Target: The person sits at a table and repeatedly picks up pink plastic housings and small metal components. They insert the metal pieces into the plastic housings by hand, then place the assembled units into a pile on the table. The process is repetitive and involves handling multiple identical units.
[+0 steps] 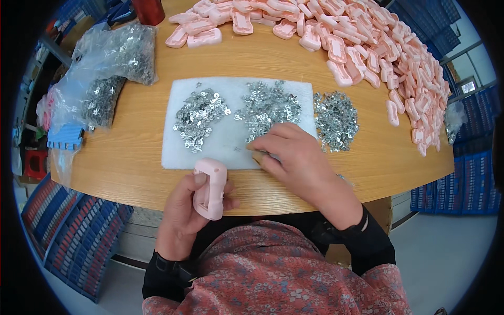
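Left hand (184, 202): thumb and fingers grip one pink plastic casing (219, 184), at the near edge.
White foam sheet (226, 139): two metal clip piles (270, 107).
Right hand (296, 157): fingertips close together; cannot tell whether they pinch anything.
Wooden table (378, 152), right: one more clip pile (336, 121).

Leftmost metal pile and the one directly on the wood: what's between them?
Another pile of small metal pieces, on the white mat, in the head view.

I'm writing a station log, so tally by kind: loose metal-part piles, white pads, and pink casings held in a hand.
Metal-part piles: 3
White pad: 1
Pink casing in the left hand: 1
Total: 5
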`<state>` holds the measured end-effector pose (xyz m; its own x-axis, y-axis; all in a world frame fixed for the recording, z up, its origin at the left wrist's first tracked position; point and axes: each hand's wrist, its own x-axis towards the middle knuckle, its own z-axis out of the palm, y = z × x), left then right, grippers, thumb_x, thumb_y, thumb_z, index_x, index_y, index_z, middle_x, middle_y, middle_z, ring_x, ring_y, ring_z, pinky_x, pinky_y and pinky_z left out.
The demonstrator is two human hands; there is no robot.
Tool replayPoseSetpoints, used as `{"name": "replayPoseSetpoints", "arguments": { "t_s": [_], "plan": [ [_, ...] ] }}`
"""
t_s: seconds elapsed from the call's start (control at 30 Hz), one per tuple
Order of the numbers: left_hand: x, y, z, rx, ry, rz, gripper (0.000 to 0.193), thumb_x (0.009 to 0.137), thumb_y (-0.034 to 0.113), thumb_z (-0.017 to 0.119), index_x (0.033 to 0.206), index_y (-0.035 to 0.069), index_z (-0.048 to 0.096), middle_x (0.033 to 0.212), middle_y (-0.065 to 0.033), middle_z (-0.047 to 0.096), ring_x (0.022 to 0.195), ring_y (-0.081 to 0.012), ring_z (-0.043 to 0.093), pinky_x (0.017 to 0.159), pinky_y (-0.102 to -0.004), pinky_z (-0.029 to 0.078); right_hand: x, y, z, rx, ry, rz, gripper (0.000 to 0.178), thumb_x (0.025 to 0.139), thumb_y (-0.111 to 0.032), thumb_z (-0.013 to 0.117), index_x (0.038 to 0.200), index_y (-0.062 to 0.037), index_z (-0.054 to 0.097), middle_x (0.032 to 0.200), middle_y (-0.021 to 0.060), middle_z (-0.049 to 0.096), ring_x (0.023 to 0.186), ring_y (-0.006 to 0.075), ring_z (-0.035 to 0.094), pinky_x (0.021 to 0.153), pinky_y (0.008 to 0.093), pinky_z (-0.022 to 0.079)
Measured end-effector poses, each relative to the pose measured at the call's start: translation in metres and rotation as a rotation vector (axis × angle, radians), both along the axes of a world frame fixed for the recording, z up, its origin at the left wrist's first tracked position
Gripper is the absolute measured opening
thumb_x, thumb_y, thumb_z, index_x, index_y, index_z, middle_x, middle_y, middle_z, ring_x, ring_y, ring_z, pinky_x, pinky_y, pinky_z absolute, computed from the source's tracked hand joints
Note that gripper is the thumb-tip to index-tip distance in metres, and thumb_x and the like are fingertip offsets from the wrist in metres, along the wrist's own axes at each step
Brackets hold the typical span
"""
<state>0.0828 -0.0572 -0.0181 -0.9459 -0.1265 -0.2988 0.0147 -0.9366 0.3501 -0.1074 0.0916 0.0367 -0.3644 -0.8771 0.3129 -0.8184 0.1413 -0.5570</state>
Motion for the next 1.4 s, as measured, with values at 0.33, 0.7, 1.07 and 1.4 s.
{"name": "replayPoseSetpoints", "arguments": {
  "t_s": [0.33, 0.7, 1.07, 1.4],
  "plan": [
    [-0.003, -0.012, 0.027, -0.224, -0.051, 0.029, 0.042, 0.099, 0.017, 0.053, 0.138, 0.003, 0.046, 0.110, -0.0182, 0.066, 0.098, -0.0272, 0.068, 0.089, -0.0448, 0.058, -0.003, -0.028, 0.006, 0.138, 0.142, 0.098, 0.022, 0.072, -0.009, 0.072, 0.093, -0.0111, 0.068, 0.087, 0.0036, 0.060, 0.092, 0.0264, 0.055, 0.084, 0.0399, 0.039],
    [-0.031, 0.008, 0.034, -0.209, -0.066, -0.057, 0.041, 0.098, 0.011, 0.056, 0.137, 0.000, 0.051, 0.103, -0.0126, 0.068, 0.091, -0.0221, 0.069, 0.086, -0.0375, 0.058, -0.010, 0.002, 0.007, 0.027, -0.354, 0.180, 0.014, 0.075, -0.012, 0.072, 0.086, -0.0084, 0.064, 0.081, 0.0049, 0.061, 0.086, 0.0272, 0.059, 0.081, 0.0390, 0.042],
    [-0.056, 0.029, 0.028, -0.419, -0.101, -0.126, 0.043, 0.091, 0.010, 0.072, 0.130, 0.001, 0.055, 0.096, -0.0038, 0.063, 0.081, -0.0140, 0.066, 0.074, -0.0302, 0.056, -0.016, 0.030, 0.026, 0.182, -0.315, 0.105, 0.014, 0.079, -0.007, 0.063, 0.091, -0.0022, 0.061, 0.084, 0.0082, 0.062, 0.083, 0.0236, 0.060, 0.083, 0.0333, 0.046],
    [-0.063, 0.030, 0.025, -0.280, -0.117, -0.183, 0.043, 0.092, 0.009, 0.068, 0.132, -0.001, 0.052, 0.096, -0.0086, 0.065, 0.081, -0.0164, 0.067, 0.073, -0.0332, 0.058, -0.019, 0.043, 0.017, 0.207, -0.682, 0.039, 0.013, 0.088, -0.006, 0.066, 0.100, -0.0017, 0.067, 0.087, 0.0063, 0.065, 0.077, 0.0136, 0.060, 0.069, 0.0288, 0.048]
  ]
}}
